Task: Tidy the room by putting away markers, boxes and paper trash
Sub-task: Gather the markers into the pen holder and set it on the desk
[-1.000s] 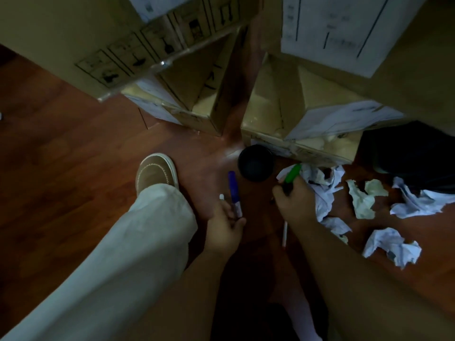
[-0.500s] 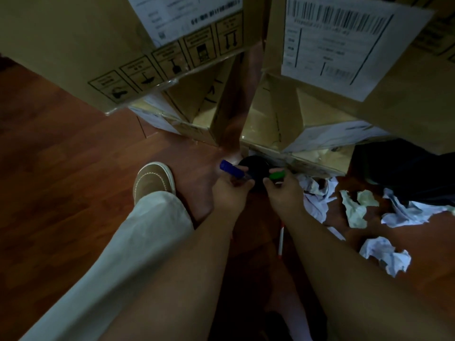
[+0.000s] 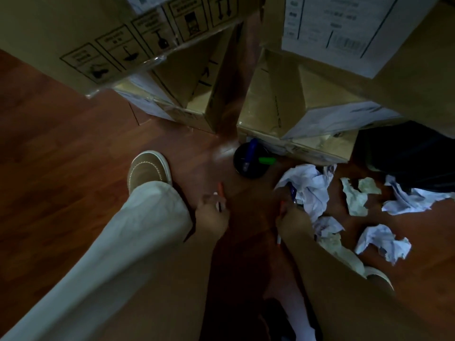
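cup (image 3: pixel 251 166) before boxes (image 3: pixel 295 124), markers (image 3: pixel 250 153) in it, paper wads (image 3: pixel 354 200) right

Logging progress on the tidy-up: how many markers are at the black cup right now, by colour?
Blue marker, standing in the black cup: 1
Green marker, at the cup's rim: 1
Total: 2

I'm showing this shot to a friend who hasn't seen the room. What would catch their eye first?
Probably the crumpled paper scattered across the wooden floor on the right, pale against the dark boards. Next, the black cup by the cardboard boxes, with a blue marker and a green marker in it. Nearer, the left hand and right hand each reach for more markers.
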The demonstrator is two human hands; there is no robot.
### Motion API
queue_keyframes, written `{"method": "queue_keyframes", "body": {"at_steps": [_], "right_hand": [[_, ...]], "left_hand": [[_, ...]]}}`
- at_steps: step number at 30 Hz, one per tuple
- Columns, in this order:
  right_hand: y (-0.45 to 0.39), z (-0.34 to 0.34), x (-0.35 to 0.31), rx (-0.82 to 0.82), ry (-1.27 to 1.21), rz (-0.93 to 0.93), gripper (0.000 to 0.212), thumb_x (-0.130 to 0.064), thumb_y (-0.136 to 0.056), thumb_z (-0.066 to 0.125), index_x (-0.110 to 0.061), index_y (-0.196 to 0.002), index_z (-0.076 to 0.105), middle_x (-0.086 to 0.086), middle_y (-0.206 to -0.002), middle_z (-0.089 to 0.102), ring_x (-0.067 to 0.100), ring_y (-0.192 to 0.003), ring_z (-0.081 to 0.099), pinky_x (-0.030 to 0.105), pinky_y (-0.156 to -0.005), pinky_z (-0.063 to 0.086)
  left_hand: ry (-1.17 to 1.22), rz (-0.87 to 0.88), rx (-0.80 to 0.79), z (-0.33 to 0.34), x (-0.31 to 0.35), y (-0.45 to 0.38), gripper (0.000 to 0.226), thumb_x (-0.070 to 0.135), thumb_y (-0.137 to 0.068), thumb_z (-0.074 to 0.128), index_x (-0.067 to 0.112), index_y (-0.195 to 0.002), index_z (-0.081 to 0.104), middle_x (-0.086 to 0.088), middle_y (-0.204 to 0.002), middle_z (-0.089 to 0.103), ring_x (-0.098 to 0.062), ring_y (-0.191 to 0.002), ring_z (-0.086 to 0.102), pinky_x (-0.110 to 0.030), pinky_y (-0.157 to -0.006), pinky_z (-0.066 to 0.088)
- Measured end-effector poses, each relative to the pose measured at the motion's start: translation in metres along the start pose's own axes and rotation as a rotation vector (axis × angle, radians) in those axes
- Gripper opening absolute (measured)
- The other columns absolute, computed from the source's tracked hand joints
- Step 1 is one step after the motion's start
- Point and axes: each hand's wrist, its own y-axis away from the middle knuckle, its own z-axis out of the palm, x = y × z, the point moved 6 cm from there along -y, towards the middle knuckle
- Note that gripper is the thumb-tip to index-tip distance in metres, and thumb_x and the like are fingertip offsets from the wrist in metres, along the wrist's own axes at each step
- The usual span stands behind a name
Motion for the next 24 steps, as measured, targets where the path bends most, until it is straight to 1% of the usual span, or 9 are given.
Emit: {"method": "queue_keyframes", "body": {"at_steps": [3, 6, 9, 11, 14, 17, 20, 22, 24], "right_hand": [[-0.002, 0.013, 0.002, -0.083, 0.048, 0.018, 0.056, -0.011, -0.091, 0.049, -0.005, -0.144, 0.032, 0.025, -0.116, 0.062, 0.034, -0.112, 0.058, 0.039, -0.093, 0.049], [-0.008, 0.021, 0.001, -0.121, 0.084, 0.018, 0.068, -0.008, -0.096, 0.041, -0.013, -0.152, 0.003, 0.021, -0.118, 0.063, 0.036, -0.107, 0.063, 0.042, -0.089, 0.053], [-0.015, 0.020, -0.002, -0.072, 0.065, 0.061, 0.057, -0.011, -0.096, 0.041, -0.009, -0.149, 0.018, 0.021, -0.127, 0.058, 0.034, -0.112, 0.059, 0.040, -0.090, 0.049], [-0.016, 0.019, -0.003, -0.039, -0.035, 0.108, 0.053, -0.014, -0.094, 0.049, -0.008, -0.142, 0.028, 0.023, -0.125, 0.058, 0.037, -0.109, 0.059, 0.041, -0.088, 0.048], [-0.009, 0.020, -0.008, -0.101, -0.168, 0.065, 0.055, -0.015, -0.085, 0.058, -0.011, -0.132, 0.030, 0.027, -0.102, 0.064, 0.041, -0.088, 0.066, 0.043, -0.072, 0.053], [-0.004, 0.015, -0.010, -0.081, -0.248, 0.041, 0.056, -0.012, -0.079, 0.065, -0.012, -0.127, 0.036, 0.011, -0.082, 0.064, 0.025, -0.057, 0.060, 0.023, -0.049, 0.047], [-0.003, 0.014, -0.013, -0.059, -0.287, 0.012, 0.059, -0.002, -0.075, 0.067, -0.013, -0.126, 0.039, -0.004, -0.071, 0.052, 0.006, -0.042, 0.050, 0.009, -0.028, 0.030], [-0.005, 0.013, -0.012, -0.048, -0.304, -0.018, 0.061, 0.001, -0.072, 0.067, -0.012, -0.125, 0.039, -0.002, -0.069, 0.053, 0.006, -0.039, 0.050, 0.009, -0.029, 0.031], [-0.008, 0.010, -0.013, -0.022, -0.312, -0.051, 0.060, -0.001, -0.070, 0.069, -0.009, -0.123, 0.041, 0.000, -0.071, 0.056, 0.005, -0.045, 0.053, 0.008, -0.036, 0.031]], "left_hand": [[-0.504, 0.042, -0.243, 0.028, -0.021, 0.012, 0.054, 0.031, -0.091, 0.056, 0.031, -0.143, 0.043, -0.011, -0.153, 0.022, -0.039, -0.135, 0.029, -0.042, -0.111, 0.030], [-0.616, 0.076, -0.266, 0.042, -0.022, 0.018, 0.067, 0.038, -0.093, 0.054, 0.033, -0.152, 0.025, -0.012, -0.158, 0.013, -0.036, -0.142, 0.020, -0.045, -0.113, 0.024], [-0.460, 0.066, -0.316, 0.046, -0.013, 0.012, 0.076, 0.024, -0.095, 0.055, 0.023, -0.156, 0.010, -0.015, -0.158, 0.003, -0.036, -0.133, 0.036, -0.037, -0.108, 0.036], [-0.469, 0.082, -0.308, 0.042, -0.005, 0.004, 0.074, 0.017, -0.096, 0.050, 0.017, -0.156, 0.007, -0.018, -0.160, -0.003, -0.038, -0.135, 0.036, -0.034, -0.107, 0.037], [-0.426, 0.105, -0.257, 0.033, -0.001, -0.005, 0.061, 0.014, -0.098, 0.047, 0.014, -0.153, 0.021, -0.018, -0.158, 0.010, -0.036, -0.123, 0.050, -0.034, -0.097, 0.046], [-0.360, 0.135, -0.191, 0.023, -0.004, -0.004, 0.042, 0.013, -0.101, 0.043, 0.016, -0.142, 0.036, -0.011, -0.141, 0.036, -0.027, -0.083, 0.063, -0.033, -0.067, 0.055], [-0.414, 0.092, -0.164, 0.021, -0.010, -0.006, 0.057, 0.001, -0.094, 0.046, 0.012, -0.147, 0.028, -0.015, -0.144, 0.031, -0.037, -0.098, 0.061, -0.040, -0.074, 0.057], [-0.361, 0.041, -0.165, 0.023, -0.013, -0.008, 0.070, -0.004, -0.090, 0.049, 0.011, -0.152, 0.020, -0.014, -0.146, 0.031, -0.036, -0.107, 0.058, -0.035, -0.075, 0.054], [-0.281, 0.029, -0.124, 0.023, -0.010, -0.010, 0.063, 0.003, -0.093, 0.051, 0.008, -0.149, 0.023, -0.017, -0.137, 0.044, -0.032, -0.109, 0.058, -0.028, -0.075, 0.047]]}}
